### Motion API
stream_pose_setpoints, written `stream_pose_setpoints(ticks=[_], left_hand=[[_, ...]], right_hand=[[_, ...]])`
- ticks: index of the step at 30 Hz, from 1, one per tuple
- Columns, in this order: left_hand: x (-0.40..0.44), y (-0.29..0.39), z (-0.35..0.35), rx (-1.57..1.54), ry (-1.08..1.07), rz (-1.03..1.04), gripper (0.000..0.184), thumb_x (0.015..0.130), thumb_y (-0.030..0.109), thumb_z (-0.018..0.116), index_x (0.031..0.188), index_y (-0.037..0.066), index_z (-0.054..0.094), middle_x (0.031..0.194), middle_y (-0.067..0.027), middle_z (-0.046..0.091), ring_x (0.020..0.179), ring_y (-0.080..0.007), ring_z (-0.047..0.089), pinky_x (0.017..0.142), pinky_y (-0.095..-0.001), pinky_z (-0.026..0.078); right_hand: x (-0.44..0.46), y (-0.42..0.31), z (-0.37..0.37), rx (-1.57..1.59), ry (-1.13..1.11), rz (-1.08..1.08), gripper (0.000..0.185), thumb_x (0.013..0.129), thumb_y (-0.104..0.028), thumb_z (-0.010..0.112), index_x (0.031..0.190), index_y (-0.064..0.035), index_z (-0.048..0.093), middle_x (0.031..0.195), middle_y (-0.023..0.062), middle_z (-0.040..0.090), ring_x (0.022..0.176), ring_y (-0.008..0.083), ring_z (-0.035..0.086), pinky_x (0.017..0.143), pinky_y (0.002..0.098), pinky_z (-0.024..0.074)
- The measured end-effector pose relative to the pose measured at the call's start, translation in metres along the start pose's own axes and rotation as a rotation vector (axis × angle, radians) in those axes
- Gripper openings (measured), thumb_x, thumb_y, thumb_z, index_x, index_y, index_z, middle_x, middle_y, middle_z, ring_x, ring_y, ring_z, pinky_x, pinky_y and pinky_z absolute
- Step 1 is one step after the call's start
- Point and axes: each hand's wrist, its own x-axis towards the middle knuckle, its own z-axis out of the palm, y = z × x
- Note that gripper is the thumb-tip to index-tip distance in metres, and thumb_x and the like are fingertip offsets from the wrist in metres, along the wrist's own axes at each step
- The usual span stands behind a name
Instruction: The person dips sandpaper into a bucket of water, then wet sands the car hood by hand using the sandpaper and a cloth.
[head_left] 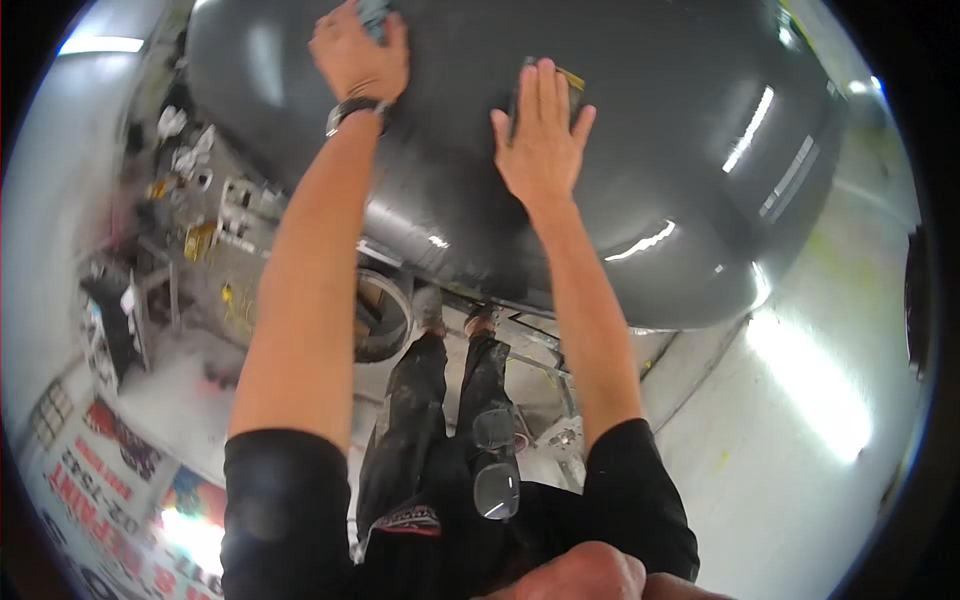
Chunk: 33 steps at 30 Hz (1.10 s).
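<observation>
A large, glossy dark grey car body panel, which looks like a bonnet, spreads out in front of me. My right hand presses flat on a dark sanding block with a yellowish edge, thumb and little finger along its sides. The hand covers most of the block. Farther up and to the left, my left hand rests on the panel with a bluish-grey cloth between thumb and fingers. The frame's top edge cuts off part of the cloth. A watch is on my left wrist.
Below the panel stand a round bucket or tub and a metal stand. Cluttered shelving with parts lines the left, near a printed banner. Sunglasses hang at my chest. My shoes are near the panel's edge.
</observation>
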Motion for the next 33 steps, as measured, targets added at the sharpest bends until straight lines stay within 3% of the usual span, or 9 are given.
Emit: stream_pose_setpoints(ticks=[7, 9, 11, 13, 16, 20, 26, 29, 33], left_hand=[[0.001, 0.000, 0.002, 0.044, -0.004, -0.012, 0.054, 0.090, 0.034, 0.076, 0.133, 0.004, 0.062, 0.126, -0.0217, 0.068, 0.124, -0.0435, 0.059, 0.106, -0.0564, 0.045], [-0.002, 0.002, 0.001, 0.088, -0.018, -0.024, 0.054, 0.090, 0.033, 0.077, 0.133, 0.005, 0.061, 0.126, -0.0223, 0.067, 0.123, -0.0444, 0.059, 0.104, -0.0567, 0.047], [-0.006, 0.000, 0.003, 0.056, -0.031, -0.034, 0.054, 0.091, 0.035, 0.078, 0.133, 0.005, 0.062, 0.127, -0.0219, 0.067, 0.123, -0.0447, 0.059, 0.104, -0.0563, 0.048], [-0.003, -0.003, 0.005, 0.063, 0.000, 0.005, 0.054, 0.092, 0.036, 0.078, 0.133, 0.005, 0.063, 0.126, -0.0205, 0.068, 0.122, -0.0441, 0.059, 0.104, -0.0557, 0.047], [-0.002, 0.000, 0.006, 0.060, -0.005, -0.033, 0.055, 0.092, 0.036, 0.077, 0.134, 0.003, 0.063, 0.126, -0.0219, 0.068, 0.123, -0.0447, 0.059, 0.105, -0.0562, 0.046], [-0.003, 0.005, 0.003, 0.030, -0.037, -0.032, 0.052, 0.090, 0.033, 0.077, 0.131, 0.003, 0.064, 0.124, -0.0216, 0.068, 0.124, -0.0438, 0.059, 0.107, -0.0553, 0.046], [0.000, 0.002, 0.002, 0.058, -0.003, -0.004, 0.050, 0.090, 0.033, 0.075, 0.127, 0.001, 0.065, 0.121, -0.0200, 0.069, 0.121, -0.0431, 0.059, 0.106, -0.0552, 0.044], [0.002, 0.004, 0.000, 0.032, -0.003, -0.018, 0.051, 0.090, 0.033, 0.075, 0.129, 0.001, 0.065, 0.126, -0.0217, 0.068, 0.122, -0.0432, 0.059, 0.106, -0.0562, 0.043], [-0.004, 0.001, -0.001, 0.017, -0.065, -0.082, 0.058, 0.090, 0.034, 0.075, 0.138, 0.003, 0.061, 0.137, -0.0268, 0.062, 0.134, -0.0475, 0.053, 0.118, -0.0624, 0.036]], right_hand=[[-0.245, 0.040, 0.025, 0.010, -0.333, -0.215, 0.076, 0.104, -0.044, 0.060, 0.167, -0.0092, 0.036, 0.176, 0.0168, 0.030, 0.161, 0.0347, 0.029, 0.125, 0.0667, 0.0246], [-0.141, 0.052, -0.050, -0.161, -0.692, 0.046, 0.072, 0.107, -0.044, 0.056, 0.166, -0.0068, 0.037, 0.176, 0.0162, 0.028, 0.162, 0.0348, 0.026, 0.125, 0.0659, 0.0267], [-0.080, 0.118, -0.021, 0.078, -0.041, 0.151, 0.070, 0.107, -0.037, 0.057, 0.165, -0.0042, 0.036, 0.175, 0.0200, 0.028, 0.162, 0.0390, 0.025, 0.124, 0.0693, 0.0241], [-0.017, 0.148, -0.017, 0.103, 0.089, 0.309, 0.066, 0.108, -0.030, 0.054, 0.164, -0.0009, 0.036, 0.174, 0.0234, 0.029, 0.162, 0.0419, 0.025, 0.124, 0.0715, 0.0217], [-0.073, 0.100, -0.019, 0.063, 0.010, 0.234, 0.069, 0.107, -0.033, 0.055, 0.165, -0.0013, 0.034, 0.174, 0.0232, 0.029, 0.162, 0.0410, 0.025, 0.124, 0.0723, 0.0215], [-0.203, 0.038, -0.018, -0.068, -0.729, -0.064, 0.079, 0.099, -0.046, 0.060, 0.163, -0.0043, 0.036, 0.173, 0.0223, 0.028, 0.160, 0.0434, 0.024, 0.122, 0.0716, 0.0274], [0.015, 0.071, -0.011, 0.004, 0.079, 0.067, 0.069, 0.106, -0.035, 0.055, 0.164, -0.0030, 0.035, 0.171, 0.0207, 0.033, 0.158, 0.0414, 0.029, 0.121, 0.0717, 0.0289], [0.049, 0.031, -0.002, 0.047, 0.069, 0.082, 0.068, 0.105, -0.036, 0.056, 0.162, -0.0029, 0.038, 0.168, 0.0202, 0.036, 0.157, 0.0410, 0.030, 0.118, 0.0712, 0.0311], [-0.111, -0.054, 0.024, 0.092, -0.309, -0.403, 0.077, 0.099, -0.047, 0.067, 0.163, -0.0125, 0.042, 0.173, 0.0125, 0.033, 0.159, 0.0315, 0.030, 0.122, 0.0633, 0.0309]])
